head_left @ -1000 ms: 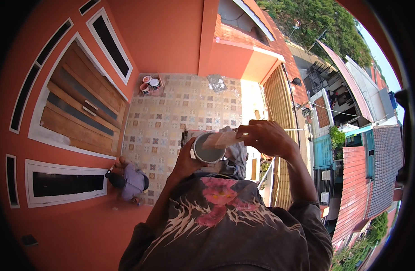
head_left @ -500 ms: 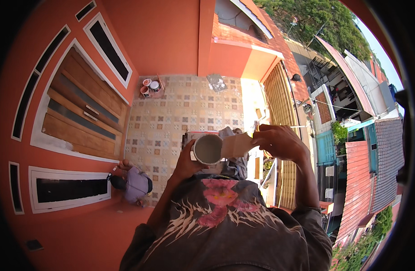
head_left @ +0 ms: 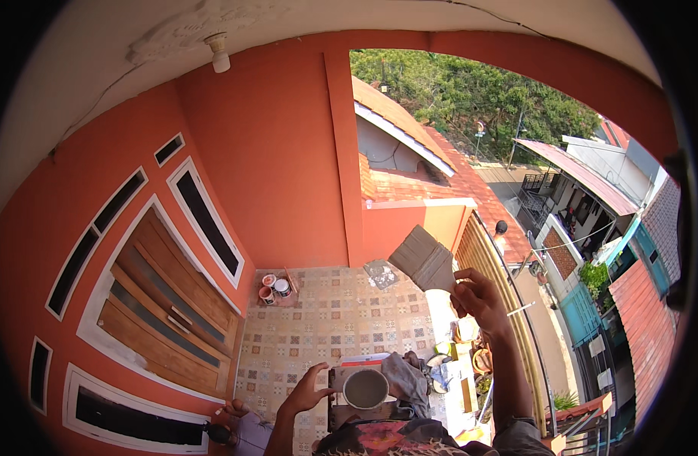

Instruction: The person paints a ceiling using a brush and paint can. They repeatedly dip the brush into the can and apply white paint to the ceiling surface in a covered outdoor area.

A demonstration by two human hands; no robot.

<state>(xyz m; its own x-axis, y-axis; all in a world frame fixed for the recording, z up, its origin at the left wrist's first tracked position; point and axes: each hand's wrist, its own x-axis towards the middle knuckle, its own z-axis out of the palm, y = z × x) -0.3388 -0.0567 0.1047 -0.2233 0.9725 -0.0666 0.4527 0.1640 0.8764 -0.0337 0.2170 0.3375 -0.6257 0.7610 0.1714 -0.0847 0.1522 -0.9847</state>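
Note:
My right hand (head_left: 480,298) is raised out in front on the right and pinches a flat square grey-brown piece (head_left: 423,257) by its lower right corner. Faint lines cross its face; I cannot tell what it is made of. Low in the middle stands a round pale tub (head_left: 366,389) with grey paste inside. My left hand (head_left: 309,389) is at the tub's left side with fingers apart, its thumb close to the rim. Whether the thumb touches the tub is unclear.
Grey cloth (head_left: 407,384) lies right of the tub. Paint buckets (head_left: 274,289) stand by the far wall, near a stained sheet (head_left: 381,274) on the tiled floor. Another person (head_left: 246,433) is at the lower left window. A slatted railing (head_left: 489,277) edges the right side.
My view has tilted up, bringing the ceiling in. My right hand has lifted the flat piece away from the tub. My left hand's fingers have come off the tub's side and spread.

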